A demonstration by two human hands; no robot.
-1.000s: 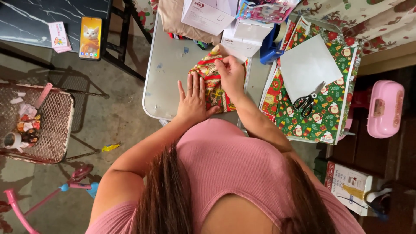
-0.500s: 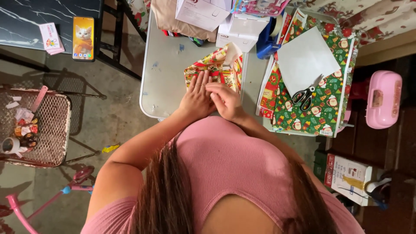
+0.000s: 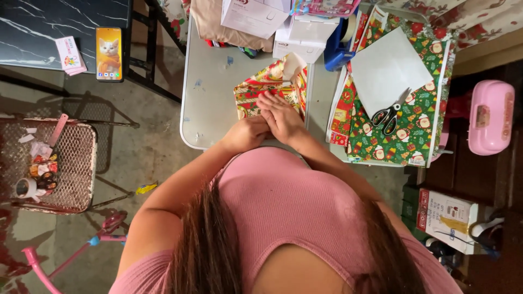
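The gift-wrapped parcel [image 3: 271,90] lies on the grey table [image 3: 210,76], near its front edge and directly ahead of the person. By the look of it, the parcel is light and the paper thin and slick: it should crease readily, tear if dragged, and spring back unless a fold is pinned flat. The best purchase is judged to be on the folded seam nearest the body, with flat fingers pressing down, not a pinch at the loose flap, which stands up at the far corner showing its white underside. The wrapping is red, green and gold with small festive figures. The right hand [image 3: 280,113] rests on the near edge of the parcel, fingers extended and close together, pressing the paper. The left hand [image 3: 248,132] sits just beside it, curled loosely at the edge; whether it grips paper cannot be told from this angle. To the right lie a sheet of matching wrapping paper [image 3: 406,128] and black-handled scissors [image 3: 387,117], apart from both hands.
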